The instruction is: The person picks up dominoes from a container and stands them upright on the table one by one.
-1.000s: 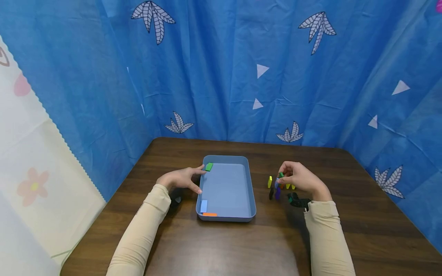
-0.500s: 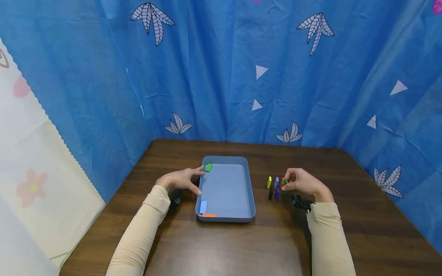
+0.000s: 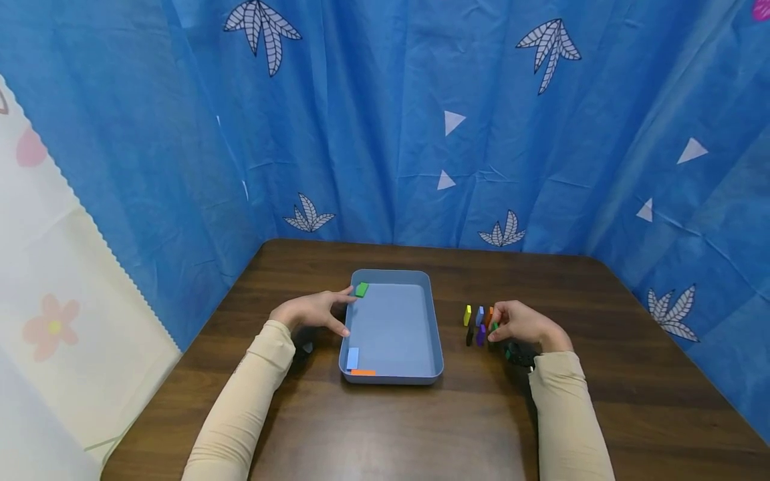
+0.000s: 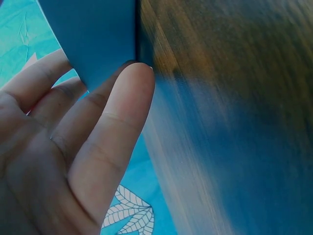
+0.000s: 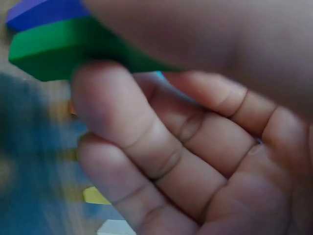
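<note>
My right hand [image 3: 529, 325] pinches a small green block [image 5: 54, 46] between thumb and fingers, low over the table at the right end of a group of small standing blocks. Beside it is a purple block [image 3: 480, 335], then a black block [image 3: 469, 335]. Behind these stand a yellow block [image 3: 467, 315], a light blue block [image 3: 479, 316] and an orange block [image 3: 489, 316]. With fingers and thumb spread, my left hand [image 3: 313, 312] touches the left side of a shallow blue-grey tray [image 3: 394, 327]. Whether the green block touches the table cannot be told.
Inside the tray, a green piece [image 3: 361, 289] lies at the far left corner. A light blue piece [image 3: 353, 358] and an orange piece [image 3: 363, 373] are at the near left corner. Blue curtains [image 3: 385, 133] hang behind the wooden table [image 3: 385, 427].
My right hand has carried the green block rightward and then down toward the near side, from over the blocks to beside the purple one. The left hand stays at the tray.
</note>
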A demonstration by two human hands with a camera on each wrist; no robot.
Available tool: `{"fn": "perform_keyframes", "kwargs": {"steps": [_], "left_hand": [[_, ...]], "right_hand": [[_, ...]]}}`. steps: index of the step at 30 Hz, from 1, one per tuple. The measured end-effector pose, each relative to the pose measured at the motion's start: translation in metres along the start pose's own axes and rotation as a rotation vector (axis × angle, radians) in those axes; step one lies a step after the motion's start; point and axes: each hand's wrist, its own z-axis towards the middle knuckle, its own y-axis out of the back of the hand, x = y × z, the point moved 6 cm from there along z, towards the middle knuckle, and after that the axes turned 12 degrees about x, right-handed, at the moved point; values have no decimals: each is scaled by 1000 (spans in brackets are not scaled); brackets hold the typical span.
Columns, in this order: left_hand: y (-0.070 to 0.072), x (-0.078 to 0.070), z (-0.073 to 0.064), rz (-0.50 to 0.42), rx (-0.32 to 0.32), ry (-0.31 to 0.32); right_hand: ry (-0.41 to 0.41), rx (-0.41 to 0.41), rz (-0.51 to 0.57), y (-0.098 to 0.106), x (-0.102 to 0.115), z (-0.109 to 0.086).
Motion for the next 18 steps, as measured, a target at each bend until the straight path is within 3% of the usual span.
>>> {"fn": "perform_keyframes", "kwargs": {"steps": [12, 18], "left_hand": [[0, 0, 2, -3, 1, 4], [0, -2, 0, 15, 2, -3]], "right_hand": [[-86, -17, -32, -6, -10, 4], [-83, -21, -33, -7, -10, 2]]}}
